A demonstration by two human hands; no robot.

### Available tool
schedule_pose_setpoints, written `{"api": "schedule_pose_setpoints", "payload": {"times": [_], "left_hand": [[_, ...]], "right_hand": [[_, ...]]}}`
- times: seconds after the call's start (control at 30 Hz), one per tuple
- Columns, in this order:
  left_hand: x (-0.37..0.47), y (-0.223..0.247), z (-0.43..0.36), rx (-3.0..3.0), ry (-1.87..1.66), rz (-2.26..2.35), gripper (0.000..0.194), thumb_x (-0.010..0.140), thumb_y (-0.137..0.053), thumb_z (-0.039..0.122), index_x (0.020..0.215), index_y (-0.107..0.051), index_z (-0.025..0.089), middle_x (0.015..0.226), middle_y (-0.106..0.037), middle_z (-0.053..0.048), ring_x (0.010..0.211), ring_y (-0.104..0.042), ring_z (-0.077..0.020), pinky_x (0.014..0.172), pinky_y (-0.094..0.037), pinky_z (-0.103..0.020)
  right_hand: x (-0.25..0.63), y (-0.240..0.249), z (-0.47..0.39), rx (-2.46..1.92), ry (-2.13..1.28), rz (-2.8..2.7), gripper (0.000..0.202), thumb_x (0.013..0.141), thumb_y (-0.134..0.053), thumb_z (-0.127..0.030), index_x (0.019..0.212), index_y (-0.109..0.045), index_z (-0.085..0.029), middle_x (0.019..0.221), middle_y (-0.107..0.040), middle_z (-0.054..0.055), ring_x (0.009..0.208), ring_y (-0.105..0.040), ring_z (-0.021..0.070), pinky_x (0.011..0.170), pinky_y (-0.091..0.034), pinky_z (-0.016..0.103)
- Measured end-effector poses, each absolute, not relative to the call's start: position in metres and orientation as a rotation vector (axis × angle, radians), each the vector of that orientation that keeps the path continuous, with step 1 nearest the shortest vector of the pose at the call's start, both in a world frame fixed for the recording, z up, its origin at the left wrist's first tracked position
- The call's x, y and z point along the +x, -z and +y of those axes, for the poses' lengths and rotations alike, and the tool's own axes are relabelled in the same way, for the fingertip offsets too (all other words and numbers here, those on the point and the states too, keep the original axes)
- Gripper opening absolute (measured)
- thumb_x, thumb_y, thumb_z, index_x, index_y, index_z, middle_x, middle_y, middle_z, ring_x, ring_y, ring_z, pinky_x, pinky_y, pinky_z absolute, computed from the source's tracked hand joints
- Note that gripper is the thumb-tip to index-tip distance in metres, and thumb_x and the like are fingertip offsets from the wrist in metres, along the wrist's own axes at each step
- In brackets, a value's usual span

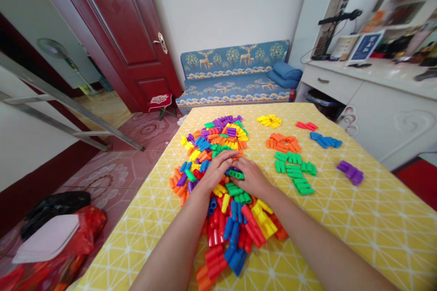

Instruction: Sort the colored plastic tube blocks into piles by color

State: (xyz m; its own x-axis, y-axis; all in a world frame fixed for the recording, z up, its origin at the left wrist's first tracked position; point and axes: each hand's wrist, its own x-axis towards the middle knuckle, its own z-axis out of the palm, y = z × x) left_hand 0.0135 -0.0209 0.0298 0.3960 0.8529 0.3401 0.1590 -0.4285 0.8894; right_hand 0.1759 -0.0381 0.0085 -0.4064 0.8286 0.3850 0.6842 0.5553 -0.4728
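Observation:
A long heap of colourful plastic tube-shaped building blocks (234, 223) covers the middle of the table. My left hand (218, 170) is over the heap with its fingers bent inward; what lies under them is hidden. Close beside it, my right hand (251, 176) curls its fingers toward the left fingertips. A green block (236, 174) shows between the two hands, against the right thumb side. More green blocks (239, 193) lie just below the hands. Red, blue and yellow blocks spread toward me, and purple, orange and yellow ones toward the far edge.
Single-colour groups lie on the right: yellow blocks (269, 121), orange blocks (283, 142), green blocks (295, 170), red blocks (306, 126), blue blocks (325, 140) and purple blocks (350, 173). A yellow patterned cloth (146, 232) covers the table. Beyond stand a blue sofa (232, 86) and a white dresser (385, 109).

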Motion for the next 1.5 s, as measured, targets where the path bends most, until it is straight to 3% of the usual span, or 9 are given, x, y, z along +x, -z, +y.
{"api": "schedule_pose_setpoints", "payload": {"times": [0.17, 0.3, 0.4, 0.53, 0.7, 0.8, 1.0, 1.23, 1.5], "left_hand": [[0.014, -0.033, -0.022, 1.822, -1.081, 0.913, 0.032, 0.091, -0.047, 0.032, 0.115, -0.065, 0.020, 0.123, -0.063, -0.007, 0.120, -0.054, -0.0222, 0.107, -0.038, -0.036], [0.017, -0.025, -0.020, 1.741, -1.075, 0.912, 0.039, 0.086, -0.058, 0.034, 0.122, -0.061, 0.019, 0.121, -0.064, -0.008, 0.111, -0.060, -0.0229, 0.097, -0.047, -0.035], [0.019, -0.017, -0.015, 1.688, -1.113, 0.917, 0.042, 0.081, -0.065, 0.029, 0.121, -0.060, 0.018, 0.114, -0.067, -0.009, 0.099, -0.065, -0.0219, 0.087, -0.052, -0.033], [0.018, -0.014, -0.011, 1.721, -1.249, 0.940, 0.024, 0.080, -0.062, 0.018, 0.103, -0.068, 0.016, 0.100, -0.069, -0.008, 0.093, -0.065, -0.0196, 0.084, -0.052, -0.032], [0.016, -0.020, -0.012, 1.797, -1.364, 0.807, 0.020, 0.076, -0.060, 0.008, 0.090, -0.070, 0.017, 0.100, -0.065, -0.008, 0.097, -0.063, -0.0191, 0.081, -0.054, -0.030], [0.017, -0.019, -0.014, 1.834, -1.338, 0.837, 0.028, 0.073, -0.061, 0.005, 0.096, -0.070, 0.018, 0.102, -0.063, -0.008, 0.097, -0.063, -0.0189, 0.078, -0.055, -0.028], [0.018, -0.013, -0.013, 1.922, -1.262, 0.926, 0.064, 0.065, -0.053, -0.004, 0.122, -0.059, 0.024, 0.119, -0.059, -0.008, 0.101, -0.063, -0.0194, 0.074, -0.056, -0.026], [0.019, -0.017, -0.016, 2.032, -1.192, 0.919, 0.070, 0.064, -0.052, -0.005, 0.128, -0.054, 0.024, 0.127, -0.054, -0.009, 0.110, -0.060, -0.0217, 0.090, -0.053, -0.036], [0.021, -0.013, -0.016, 1.915, -1.149, 0.973, 0.054, 0.080, -0.061, 0.017, 0.131, -0.050, 0.024, 0.131, -0.051, -0.012, 0.107, -0.059, -0.0225, 0.076, -0.059, -0.034]], "right_hand": [[0.177, -0.005, -0.035, -1.252, -0.560, -1.798, 0.014, 0.076, -0.064, -0.026, 0.088, -0.066, -0.020, 0.084, -0.067, 0.002, 0.078, -0.061, 0.0186, 0.074, -0.047, 0.031], [0.180, -0.001, -0.031, -1.196, -0.847, -1.350, 0.020, 0.078, -0.062, -0.038, 0.074, -0.060, -0.018, 0.064, -0.060, -0.002, 0.058, -0.054, 0.0136, 0.056, -0.044, 0.025], [0.181, -0.004, -0.031, -1.121, -0.882, -1.343, 0.021, 0.075, -0.067, -0.038, 0.080, -0.062, -0.018, 0.074, -0.065, 0.000, 0.068, -0.059, 0.0153, 0.065, -0.047, 0.027], [0.181, -0.012, -0.034, -1.003, -0.901, -1.441, 0.026, 0.080, -0.062, -0.040, 0.095, -0.064, -0.019, 0.095, -0.068, 0.004, 0.090, -0.062, 0.0189, 0.082, -0.048, 0.031], [0.182, -0.013, -0.033, -1.002, -0.865, -1.453, 0.023, 0.078, -0.066, -0.039, 0.089, -0.061, -0.019, 0.091, -0.066, 0.004, 0.087, -0.063, 0.0181, 0.082, -0.049, 0.032], [0.184, -0.015, -0.032, -1.008, -0.890, -1.495, 0.024, 0.075, -0.069, -0.035, 0.090, -0.060, -0.018, 0.089, -0.066, 0.003, 0.080, -0.064, 0.0171, 0.077, -0.050, 0.031], [0.192, -0.026, -0.030, -1.039, -0.985, -1.672, 0.026, 0.075, -0.067, -0.030, 0.098, -0.065, -0.019, 0.089, -0.070, 0.003, 0.079, -0.066, 0.0174, 0.073, -0.051, 0.030], [0.189, -0.034, -0.041, -1.151, -0.588, -1.877, 0.020, 0.071, -0.068, -0.024, 0.091, -0.067, -0.020, 0.087, -0.068, 0.002, 0.073, -0.063, 0.0159, 0.069, -0.050, 0.029], [0.313, -0.050, 0.000, -1.572, -0.038, -1.530, 0.029, 0.072, -0.065, -0.042, 0.089, -0.065, -0.019, 0.083, -0.070, 0.004, 0.076, -0.065, 0.0199, 0.069, -0.048, 0.030]]}}
